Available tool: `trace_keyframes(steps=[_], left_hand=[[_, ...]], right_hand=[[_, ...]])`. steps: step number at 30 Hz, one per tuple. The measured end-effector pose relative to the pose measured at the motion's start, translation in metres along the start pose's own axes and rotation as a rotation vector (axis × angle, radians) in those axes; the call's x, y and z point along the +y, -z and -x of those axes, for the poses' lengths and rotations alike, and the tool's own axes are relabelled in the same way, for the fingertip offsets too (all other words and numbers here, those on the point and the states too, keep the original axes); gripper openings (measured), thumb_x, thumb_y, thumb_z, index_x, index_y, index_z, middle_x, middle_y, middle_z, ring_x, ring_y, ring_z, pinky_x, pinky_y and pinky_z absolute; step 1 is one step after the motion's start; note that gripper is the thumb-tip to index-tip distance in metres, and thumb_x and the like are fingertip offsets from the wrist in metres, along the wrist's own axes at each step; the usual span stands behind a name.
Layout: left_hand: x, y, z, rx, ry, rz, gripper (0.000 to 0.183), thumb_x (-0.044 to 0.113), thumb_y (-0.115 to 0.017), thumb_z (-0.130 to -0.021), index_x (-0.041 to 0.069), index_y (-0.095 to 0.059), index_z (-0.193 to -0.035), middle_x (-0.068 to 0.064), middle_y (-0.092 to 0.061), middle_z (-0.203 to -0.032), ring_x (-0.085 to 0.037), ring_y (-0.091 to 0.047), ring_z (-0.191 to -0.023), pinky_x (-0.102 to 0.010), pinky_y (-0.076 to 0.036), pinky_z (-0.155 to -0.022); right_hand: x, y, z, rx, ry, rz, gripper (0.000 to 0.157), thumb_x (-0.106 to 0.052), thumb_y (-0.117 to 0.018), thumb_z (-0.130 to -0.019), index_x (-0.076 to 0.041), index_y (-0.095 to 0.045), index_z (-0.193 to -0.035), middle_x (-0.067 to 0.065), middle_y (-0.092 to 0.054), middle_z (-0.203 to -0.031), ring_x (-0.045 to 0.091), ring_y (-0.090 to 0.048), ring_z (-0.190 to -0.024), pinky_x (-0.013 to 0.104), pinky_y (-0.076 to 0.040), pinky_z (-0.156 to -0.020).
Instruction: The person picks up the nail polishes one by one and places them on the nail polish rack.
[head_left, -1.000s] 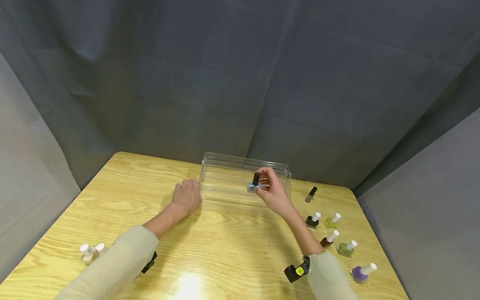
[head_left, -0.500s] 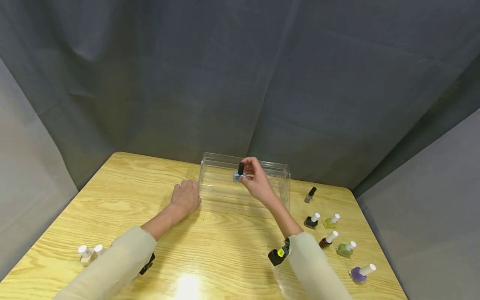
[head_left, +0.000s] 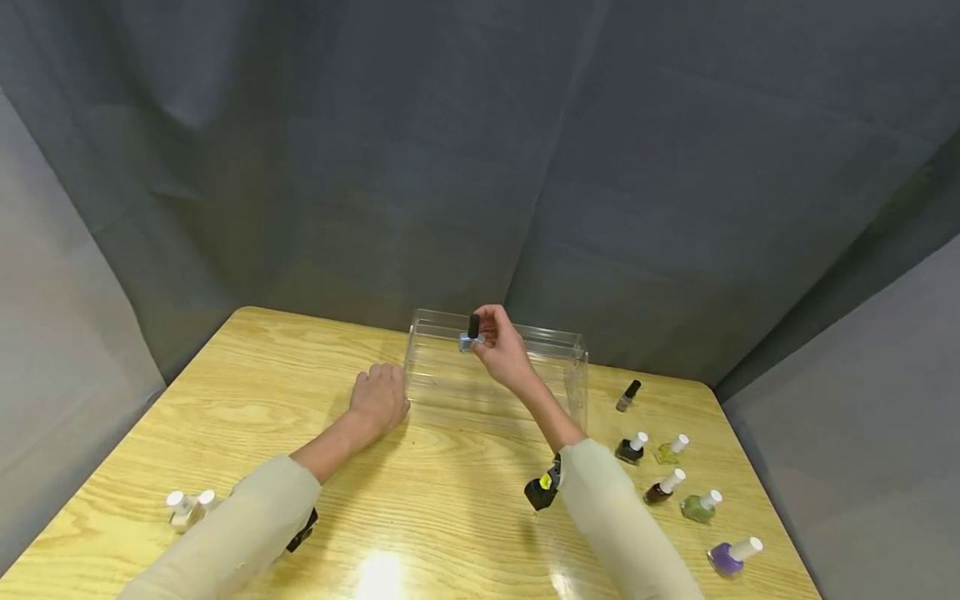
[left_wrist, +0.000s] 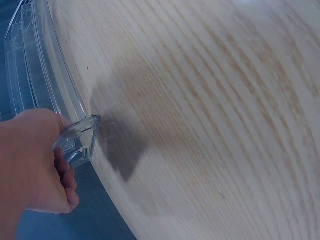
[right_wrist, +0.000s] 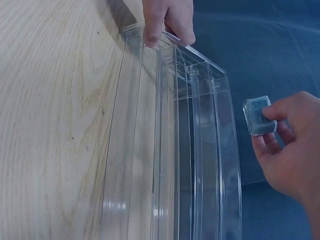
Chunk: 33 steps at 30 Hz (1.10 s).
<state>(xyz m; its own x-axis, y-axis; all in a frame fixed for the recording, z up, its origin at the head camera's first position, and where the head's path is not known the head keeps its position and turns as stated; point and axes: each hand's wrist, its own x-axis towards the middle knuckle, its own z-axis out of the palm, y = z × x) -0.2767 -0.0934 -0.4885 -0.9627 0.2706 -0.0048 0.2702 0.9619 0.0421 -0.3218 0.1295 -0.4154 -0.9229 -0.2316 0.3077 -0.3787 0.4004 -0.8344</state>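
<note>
A clear acrylic tiered rack (head_left: 551, 340) stands toward the back of the wooden table. My left hand (head_left: 381, 396) grips its left end panel; in the left wrist view the thumb and curled fingers of the left hand (left_wrist: 40, 160) lie on either side of that panel. My right hand (head_left: 504, 354) pinches a nail polish bottle (head_left: 467, 342) with pale blue polish and a black cap, over the rear of the rack. In the right wrist view the bottle (right_wrist: 257, 115) shows its labelled base between thumb and fingers, apart from the tiers; its cap is hidden there.
To the right stand several nail polish bottles: a black-capped one (head_left: 627, 396), and white-capped black (head_left: 629, 452), yellow (head_left: 667, 453), dark red (head_left: 658, 493), green (head_left: 697, 509) and purple (head_left: 725, 559) ones. White-capped pale bottles (head_left: 182, 521) sit front left, partly behind the sleeve. Grey curtain (head_left: 420, 167) hangs behind.
My right hand has carried the blue nail polish bottle left and farther back over the rack. The left hand has kept its grip on the end panel.
</note>
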Motion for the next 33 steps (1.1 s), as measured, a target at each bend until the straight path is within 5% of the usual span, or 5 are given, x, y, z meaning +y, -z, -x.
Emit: trace_keyframes(steps=[15, 33], left_hand=[[-0.002, 0.002, 0.002, 0.008, 0.013, -0.008, 0.033, 0.033, -0.061, -0.099, 0.004, -0.046, -0.102, -0.006, -0.041, -0.088, -0.023, -0.040, -0.084, -0.037, -0.039, -0.072], [0.005, 0.003, 0.006, 0.013, 0.002, -0.085, 0.034, 0.036, -0.058, -0.100, 0.004, -0.046, -0.103, -0.005, -0.040, -0.086, -0.021, -0.040, -0.081, -0.034, -0.039, -0.069]], right_hand=[[-0.005, -0.024, -0.028, -0.027, -0.014, -0.003, 0.046, 0.013, -0.064, -0.087, -0.008, -0.050, -0.125, 0.015, -0.058, -0.114, 0.030, -0.059, -0.106, 0.039, -0.048, -0.093], [-0.007, -0.021, -0.037, -0.006, -0.006, 0.053, 0.046, 0.015, -0.064, -0.085, -0.008, -0.048, -0.122, 0.018, -0.062, -0.109, 0.031, -0.062, -0.098, 0.042, -0.051, -0.087]])
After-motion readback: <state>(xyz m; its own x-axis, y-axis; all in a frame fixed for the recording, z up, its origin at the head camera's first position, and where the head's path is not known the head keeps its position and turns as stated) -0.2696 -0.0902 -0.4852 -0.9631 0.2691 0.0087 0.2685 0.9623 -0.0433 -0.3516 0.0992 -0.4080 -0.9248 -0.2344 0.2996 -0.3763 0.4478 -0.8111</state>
